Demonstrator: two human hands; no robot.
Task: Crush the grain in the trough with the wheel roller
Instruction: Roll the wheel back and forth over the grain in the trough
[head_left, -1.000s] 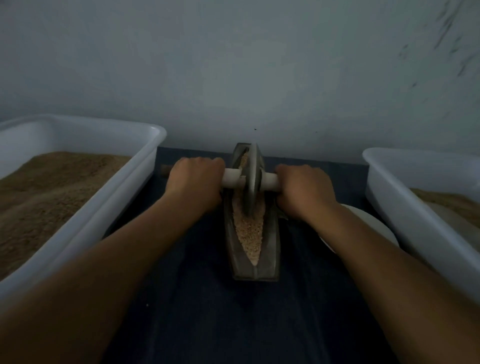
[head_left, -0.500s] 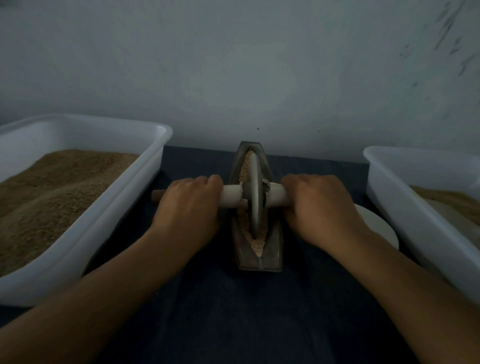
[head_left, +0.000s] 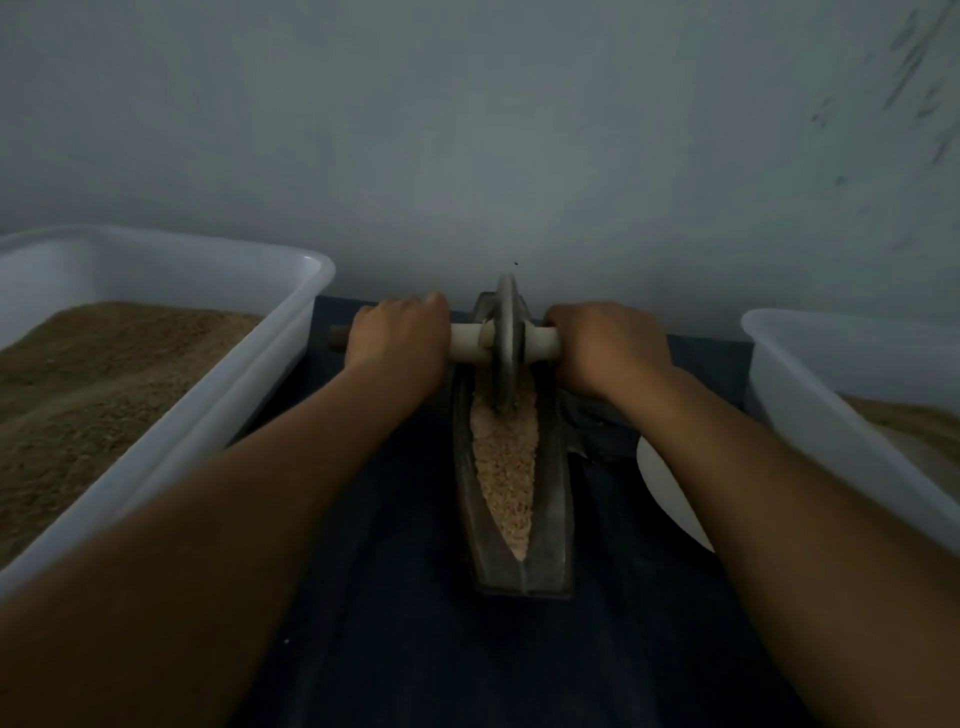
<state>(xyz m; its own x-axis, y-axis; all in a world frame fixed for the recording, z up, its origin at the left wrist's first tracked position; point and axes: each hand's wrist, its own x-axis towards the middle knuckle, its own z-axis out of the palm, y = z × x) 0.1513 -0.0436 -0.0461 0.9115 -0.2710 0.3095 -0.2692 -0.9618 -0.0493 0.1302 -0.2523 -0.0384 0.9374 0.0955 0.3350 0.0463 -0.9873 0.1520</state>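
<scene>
A dark boat-shaped trough (head_left: 558, 519) lies lengthwise on the dark cloth in the middle. Pale crushed grain (head_left: 504, 467) fills its channel. The metal wheel roller (head_left: 505, 343) stands upright at the trough's far end, near the wall, on a pale cross handle (head_left: 467, 340). My left hand (head_left: 397, 343) grips the handle left of the wheel. My right hand (head_left: 608, 345) grips it on the right side. Both arms are stretched forward.
A white tub (head_left: 249, 400) heaped with brown grain stands on the left. Another white tub (head_left: 810, 405) with some grain stands on the right. A white plate (head_left: 667, 488) lies between the trough and the right tub, partly under my right arm. The wall is close behind.
The wheel has rolled from the trough's near half to its far end, and both hands went forward with the handle. More grain now shows in the near part of the channel.
</scene>
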